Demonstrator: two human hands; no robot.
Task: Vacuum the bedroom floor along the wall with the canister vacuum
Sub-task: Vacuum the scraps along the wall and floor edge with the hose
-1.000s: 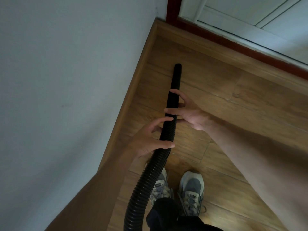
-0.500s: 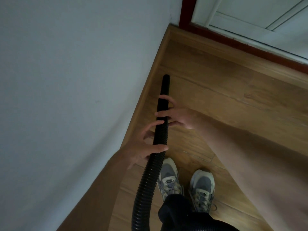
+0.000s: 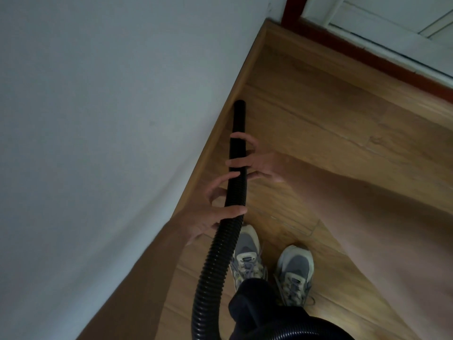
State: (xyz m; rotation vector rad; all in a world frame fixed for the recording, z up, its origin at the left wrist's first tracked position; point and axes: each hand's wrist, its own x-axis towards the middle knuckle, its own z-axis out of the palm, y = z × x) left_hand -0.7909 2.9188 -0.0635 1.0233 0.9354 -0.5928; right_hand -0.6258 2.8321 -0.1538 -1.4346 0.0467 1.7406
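A black ribbed vacuum hose (image 3: 215, 256) rises from the bottom of the view and ends in a smooth black nozzle tube (image 3: 239, 121). The tube's tip sits close to the wooden skirting (image 3: 220, 126) at the foot of the white wall (image 3: 110, 143). My left hand (image 3: 210, 212) grips the ribbed part of the hose. My right hand (image 3: 255, 160) is wrapped around the smooth tube just above it. The canister itself is hidden.
Wood plank floor (image 3: 331, 133) runs to a dark red door frame (image 3: 367, 52) and white door (image 3: 392, 23) at the top right. My two grey sneakers (image 3: 247, 253) stand just behind the hose. A dark trouser leg (image 3: 257, 310) fills the bottom middle.
The nozzle tip has drawn back from the corner along the skirting toward me. Both hands keep the same hold on the hose.
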